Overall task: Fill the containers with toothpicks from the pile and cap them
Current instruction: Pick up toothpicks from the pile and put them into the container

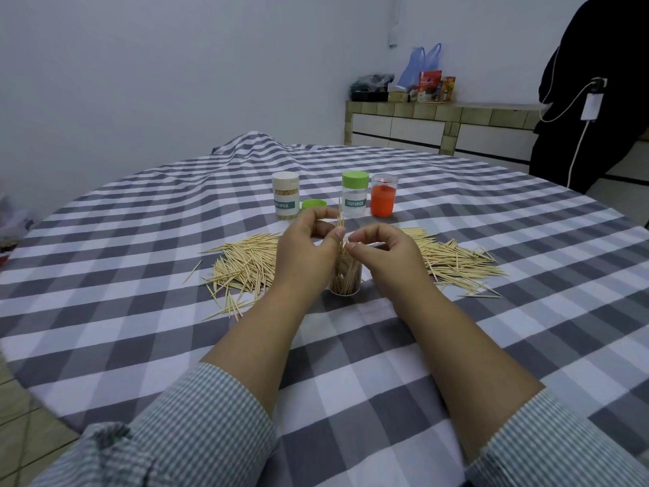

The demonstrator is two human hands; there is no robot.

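— What's the setting?

— A plain pale wall, a tiled counter (439,116) at the back with bags on it, and a round table under a grey-and-white checked cloth (351,363).

— And the toothpicks?

— The pile (246,261) lies spread across the cloth, reaching out to both sides of the hands. A clear jar (346,277) stands upright in the middle of it, between the wrists, already part full of sticks standing on end.

— What are the hands doing?

— The left hand (309,251) pinches a small bundle (340,219) upright, its tips pointing up, directly above the jar. The right hand (379,251) has its fingers curled, thumb and forefinger pinched at the jar's mouth; it seems to hold a few sticks there, though the view is too tight to be sure.

— Anything behind them?

— Three more jars in a row: a full one (286,196) without a cap, a green cap (313,204) lying just beside it, then a green-capped jar (355,195), then an orange one (383,195).
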